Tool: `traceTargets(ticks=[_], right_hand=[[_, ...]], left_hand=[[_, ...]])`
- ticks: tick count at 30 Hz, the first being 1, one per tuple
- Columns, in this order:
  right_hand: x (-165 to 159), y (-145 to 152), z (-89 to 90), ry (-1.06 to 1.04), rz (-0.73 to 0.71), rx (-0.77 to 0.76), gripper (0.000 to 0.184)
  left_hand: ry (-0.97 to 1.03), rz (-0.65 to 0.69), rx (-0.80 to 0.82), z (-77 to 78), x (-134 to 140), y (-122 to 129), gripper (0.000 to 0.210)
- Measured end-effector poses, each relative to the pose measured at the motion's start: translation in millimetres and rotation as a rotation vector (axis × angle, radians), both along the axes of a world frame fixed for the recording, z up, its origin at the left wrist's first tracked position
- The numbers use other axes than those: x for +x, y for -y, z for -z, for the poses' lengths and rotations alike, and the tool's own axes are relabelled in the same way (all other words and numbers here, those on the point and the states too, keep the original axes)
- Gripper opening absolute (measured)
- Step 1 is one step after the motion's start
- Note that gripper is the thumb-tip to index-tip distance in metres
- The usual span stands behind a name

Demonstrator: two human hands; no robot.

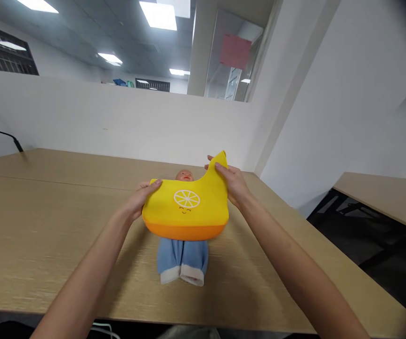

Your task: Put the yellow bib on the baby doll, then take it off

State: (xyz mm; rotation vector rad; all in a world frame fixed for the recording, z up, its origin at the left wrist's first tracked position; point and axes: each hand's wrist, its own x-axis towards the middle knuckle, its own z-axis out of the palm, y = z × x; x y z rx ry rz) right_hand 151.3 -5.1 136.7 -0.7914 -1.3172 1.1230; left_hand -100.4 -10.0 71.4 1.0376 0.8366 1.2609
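A yellow baby bib point(206, 202) with an orange lower pocket and a white citrus-slice print with a smiling face is held up in front of me. My left hand point(141, 197) pinches its upper left corner, thumb in front. At the upper right, my right hand point(233, 181) grips the raised neck strap between thumb and fingers. Behind the bib lies a baby doll point(184, 175) on its back; only part of its head shows above the bib's neckline. Blue trousers with white cuffs point(182, 259) on the doll stick out below. The bib hides its middle.
The wooden table point(65, 226) spreads under the doll, with a white partition wall point(146, 127) behind it. A black cable point(14, 140) hangs at the far left. To the right stands another table point(386, 195), across a gap. A pale cable point(104, 329) shows below the front edge.
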Motion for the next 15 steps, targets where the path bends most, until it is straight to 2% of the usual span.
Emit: traceTargets(ticks=[3, 6, 11, 15], right_hand=[[2.9, -46.9, 14.3, 0.097, 0.093, 0.008, 0.035], [5.7, -89.8, 34.3, 0.176, 0.180, -0.022, 0.022], [10.0, -150.3, 74.1, 0.365, 0.232, -0.051, 0.016], [13.5, -185.9, 104.7, 0.590, 0.274, -0.072, 0.020]], left_hand=[[-0.055, 0.005, 0.021, -1.6, 2.0, -31.6, 0.037], [-0.094, 0.012, 0.002, 6.2, 4.5, -64.1, 0.036], [-0.099, -0.045, -0.029, 31.6, 14.5, -118.5, 0.034], [-0.147, -0.099, -0.109, 53.1, 24.8, -146.9, 0.031]])
